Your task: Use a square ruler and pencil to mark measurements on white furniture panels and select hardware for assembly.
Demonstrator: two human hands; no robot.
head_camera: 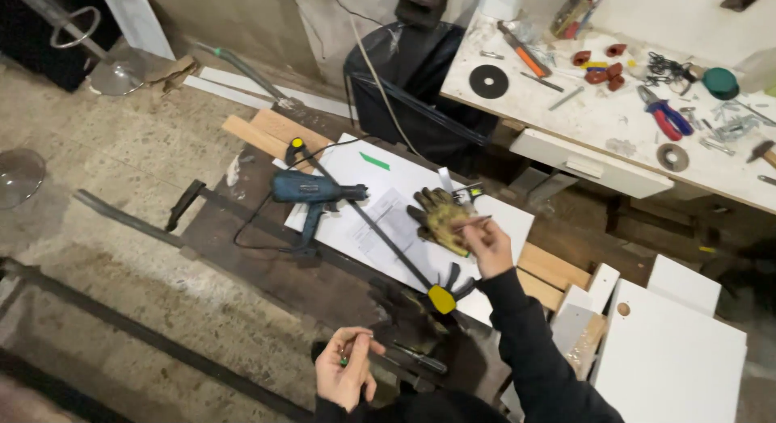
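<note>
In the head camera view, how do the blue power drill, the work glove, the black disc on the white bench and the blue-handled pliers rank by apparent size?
Largest to smallest as they look:
1. blue power drill
2. work glove
3. blue-handled pliers
4. black disc

The pliers and disc lie farther from the camera, so their true sizes may differ.

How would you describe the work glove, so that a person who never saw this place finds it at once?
Look at the white board lying on the dark low bench in the middle. Near its right end, just above the right hand, lies the work glove. It is yellowish with dark fingers, the only soft thing there, unlike the blue power drill and the long bar clamp beside it.
</note>
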